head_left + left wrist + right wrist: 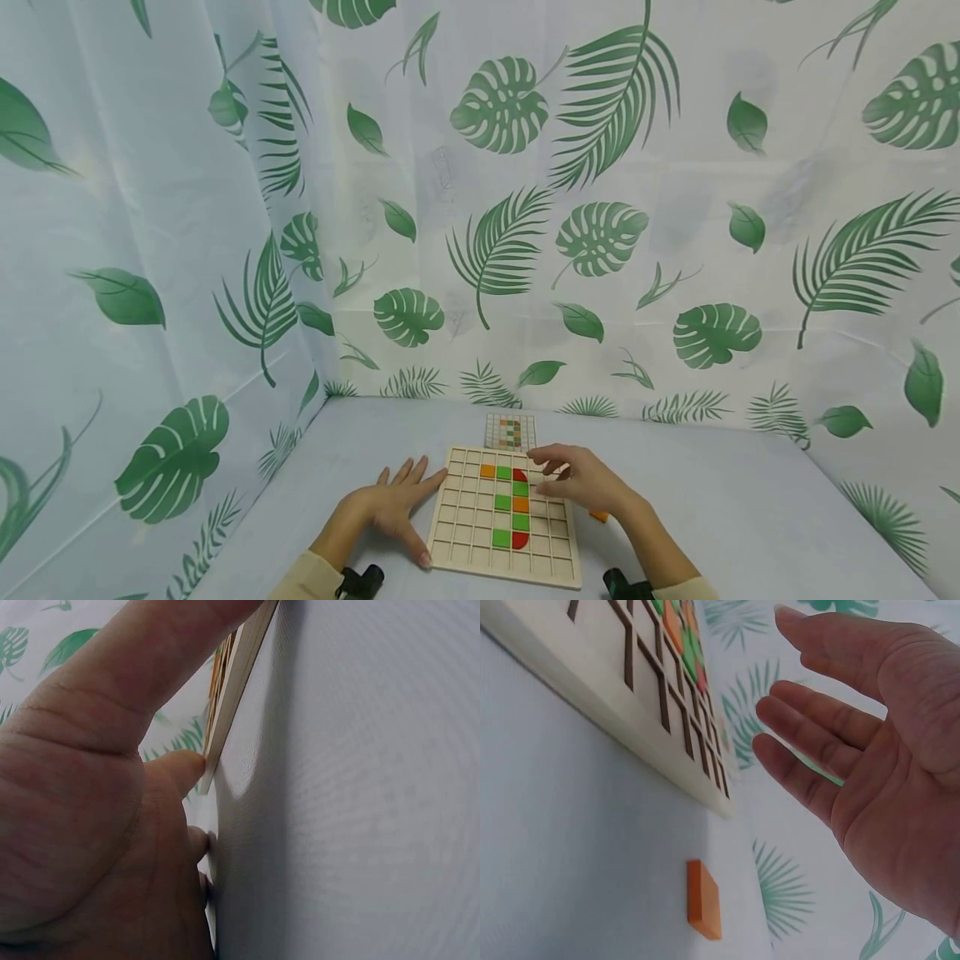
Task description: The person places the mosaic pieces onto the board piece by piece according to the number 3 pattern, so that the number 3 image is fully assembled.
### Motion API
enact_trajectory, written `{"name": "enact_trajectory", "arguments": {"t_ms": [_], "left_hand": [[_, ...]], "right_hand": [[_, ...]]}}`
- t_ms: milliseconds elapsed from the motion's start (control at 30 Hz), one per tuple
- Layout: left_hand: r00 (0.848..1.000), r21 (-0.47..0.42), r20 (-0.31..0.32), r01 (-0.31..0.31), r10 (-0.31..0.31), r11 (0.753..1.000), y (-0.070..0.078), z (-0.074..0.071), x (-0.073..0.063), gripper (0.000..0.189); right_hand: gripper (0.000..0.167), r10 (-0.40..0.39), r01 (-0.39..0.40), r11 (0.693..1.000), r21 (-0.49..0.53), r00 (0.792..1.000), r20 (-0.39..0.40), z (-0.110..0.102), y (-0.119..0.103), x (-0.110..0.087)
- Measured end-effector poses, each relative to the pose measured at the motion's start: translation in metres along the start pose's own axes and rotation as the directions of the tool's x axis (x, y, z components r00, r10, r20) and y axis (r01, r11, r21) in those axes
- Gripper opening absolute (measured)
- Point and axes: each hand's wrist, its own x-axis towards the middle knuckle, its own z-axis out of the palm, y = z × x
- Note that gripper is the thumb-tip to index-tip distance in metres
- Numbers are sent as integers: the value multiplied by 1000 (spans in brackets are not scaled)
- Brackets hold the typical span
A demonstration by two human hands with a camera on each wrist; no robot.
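Note:
A square wooden grid board [457, 533] lies on the table, with several green tiles [521, 522], orange tiles [521, 504] and rounded red tiles [520, 541] set in its cells. My left hand [393, 504] rests beside the board with fingers spread, its thumb at the near left corner and its index fingertip at the left edge. Over the board's far right part hovers my right hand [585, 479]; its fingers are loosely bent and hold nothing, as the right wrist view shows. A loose orange tile [703, 900] lies on the table off the board's right side, partly hidden by my right arm in the head view.
Just behind the board lies a small card [491, 432] printed with a grid and coloured squares. A white curtain [525, 183] with green leaves hangs behind and to the left of the pale table [750, 500].

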Motion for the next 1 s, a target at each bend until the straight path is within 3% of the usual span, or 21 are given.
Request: {"name": "enact_trajectory", "arguments": {"t_ms": [1000], "left_hand": [[1000,-9,8,1,-1,1000,2,-2,-2,133]], "right_hand": [[44,77,-80,995,-55,996,-48,-38,28,-22]]}}
